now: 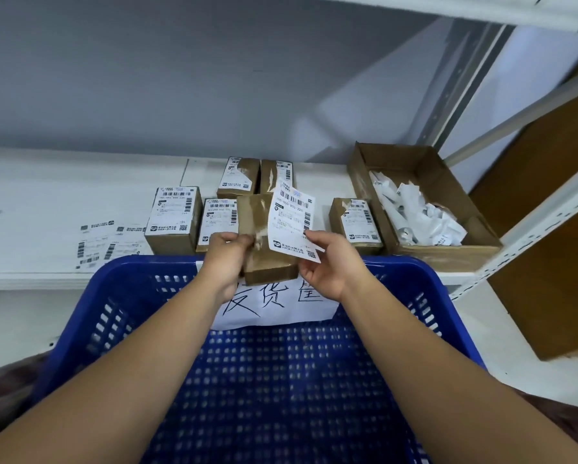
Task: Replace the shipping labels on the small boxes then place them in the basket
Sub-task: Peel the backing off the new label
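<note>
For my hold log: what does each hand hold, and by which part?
The left hand grips the small box by its near left side; the right hand pinches the shipping label at its lower right edge.

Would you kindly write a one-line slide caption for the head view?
Left hand holds a small box over the blue basket while the right hand pinches a shipping label.

A grey wall [180,78] backs the white shelf [46,195], with a perforated metal upright [463,85] at right.
</note>
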Action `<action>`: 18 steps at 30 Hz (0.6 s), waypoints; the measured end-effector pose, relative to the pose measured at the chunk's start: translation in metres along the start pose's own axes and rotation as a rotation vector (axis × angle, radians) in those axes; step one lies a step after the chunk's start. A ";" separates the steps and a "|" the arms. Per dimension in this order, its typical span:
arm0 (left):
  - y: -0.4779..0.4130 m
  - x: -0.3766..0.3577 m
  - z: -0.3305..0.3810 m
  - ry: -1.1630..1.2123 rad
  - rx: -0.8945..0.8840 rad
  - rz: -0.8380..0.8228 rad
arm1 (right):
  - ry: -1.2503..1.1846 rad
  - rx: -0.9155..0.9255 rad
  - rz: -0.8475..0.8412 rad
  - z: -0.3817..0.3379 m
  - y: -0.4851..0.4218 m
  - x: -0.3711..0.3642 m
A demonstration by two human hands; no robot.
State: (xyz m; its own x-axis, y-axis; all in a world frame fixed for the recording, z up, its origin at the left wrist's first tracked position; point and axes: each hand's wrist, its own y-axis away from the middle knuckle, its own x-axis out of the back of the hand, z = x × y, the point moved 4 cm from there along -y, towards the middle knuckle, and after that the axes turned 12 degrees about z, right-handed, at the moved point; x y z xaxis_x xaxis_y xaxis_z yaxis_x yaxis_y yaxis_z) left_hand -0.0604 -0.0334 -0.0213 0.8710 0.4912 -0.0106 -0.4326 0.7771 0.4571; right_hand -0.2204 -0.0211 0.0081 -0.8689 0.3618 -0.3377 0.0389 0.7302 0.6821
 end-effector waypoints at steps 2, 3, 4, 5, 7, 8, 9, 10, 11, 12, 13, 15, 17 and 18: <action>0.016 0.007 0.009 0.058 0.054 -0.082 | 0.033 0.022 0.004 -0.007 0.015 0.006; 0.026 0.011 0.014 0.050 0.065 -0.129 | 0.052 0.028 -0.001 -0.010 0.024 0.009; 0.037 0.016 0.018 0.033 0.062 -0.176 | 0.073 0.034 -0.013 -0.013 0.034 0.012; 0.048 0.022 0.021 0.003 0.047 -0.220 | 0.097 0.039 -0.028 -0.015 0.045 0.014; 0.071 0.034 0.024 -0.079 0.000 -0.280 | 0.156 0.049 -0.056 -0.015 0.068 0.019; 0.083 0.040 0.025 -0.104 -0.014 -0.313 | 0.180 0.055 -0.067 -0.014 0.080 0.022; 0.096 0.045 0.026 -0.111 -0.016 -0.352 | 0.197 0.062 -0.081 -0.012 0.090 0.025; 0.108 0.050 0.027 -0.106 -0.016 -0.401 | 0.206 0.067 -0.102 -0.010 0.100 0.027; 0.120 0.054 0.028 -0.096 -0.019 -0.447 | 0.211 0.071 -0.127 -0.007 0.107 0.029; 0.132 0.058 0.031 -0.094 -0.032 -0.476 | 0.213 0.073 -0.148 -0.004 0.114 0.030; 0.141 0.061 0.033 -0.098 -0.052 -0.490 | 0.206 0.074 -0.158 -0.001 0.120 0.030; 0.154 0.067 0.034 -0.096 -0.089 -0.482 | 0.194 0.089 -0.140 0.004 0.127 0.032; 0.161 0.069 0.034 -0.078 -0.108 -0.475 | 0.192 0.124 -0.115 0.007 0.131 0.035; 0.163 0.070 0.033 -0.068 -0.110 -0.478 | 0.193 0.139 -0.108 0.008 0.132 0.037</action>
State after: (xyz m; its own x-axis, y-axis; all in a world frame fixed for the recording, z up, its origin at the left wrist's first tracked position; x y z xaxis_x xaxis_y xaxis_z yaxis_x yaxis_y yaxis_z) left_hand -0.0623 0.1139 0.0821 0.9896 0.0455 -0.1361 0.0003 0.9478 0.3190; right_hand -0.2434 0.0934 0.0811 -0.9493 0.1700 -0.2643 -0.0031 0.8358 0.5490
